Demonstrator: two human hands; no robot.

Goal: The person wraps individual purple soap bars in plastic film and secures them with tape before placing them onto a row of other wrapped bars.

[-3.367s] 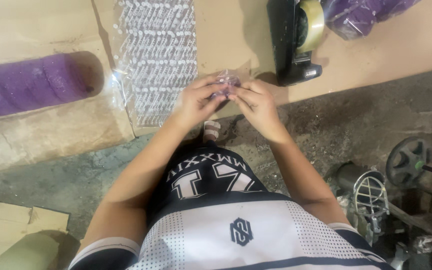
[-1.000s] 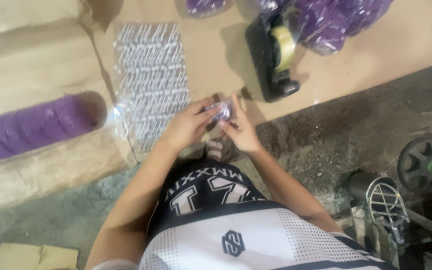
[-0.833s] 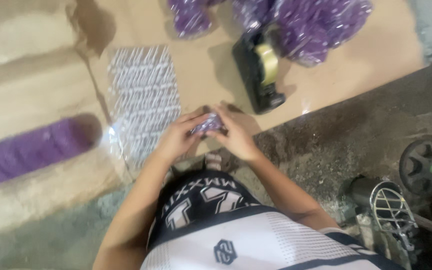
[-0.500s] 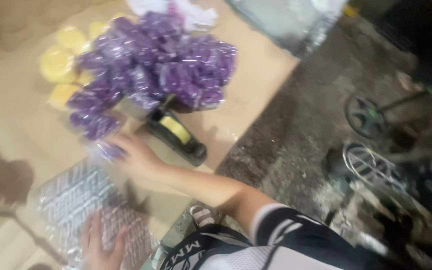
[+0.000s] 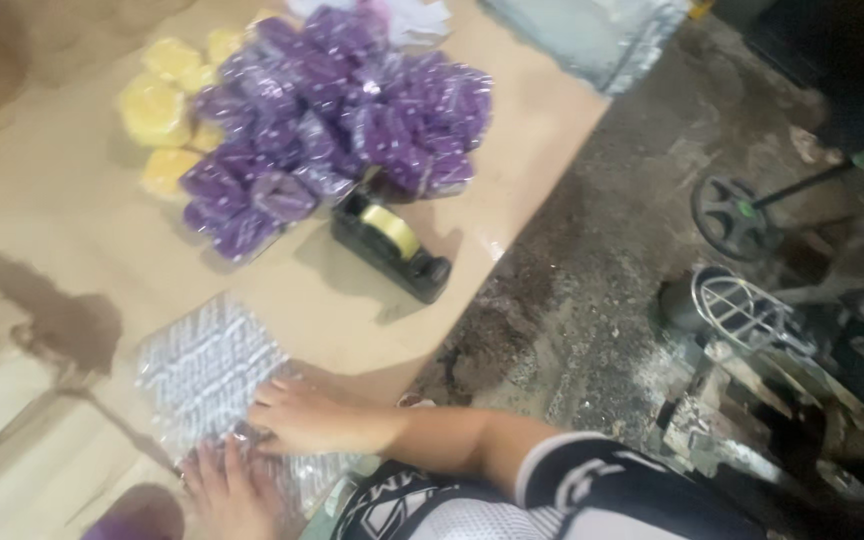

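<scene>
Head view: both hands have come down from the small purple packet they pinched a second ago; it is no longer in either hand, and which one it is in the pile of purple packets (image 5: 337,125) cannot be told. The right hand (image 5: 302,415) lies flat, fingers spread and holding nothing, on the stack of clear patterned bags (image 5: 207,365). The left hand (image 5: 222,485), also unclenched, presses the stack's near end. The black tape dispenser (image 5: 392,245) sits between pile and stack on the brown worktop (image 5: 62,230); yellow pieces (image 5: 157,110) lie beside the pile.
</scene>
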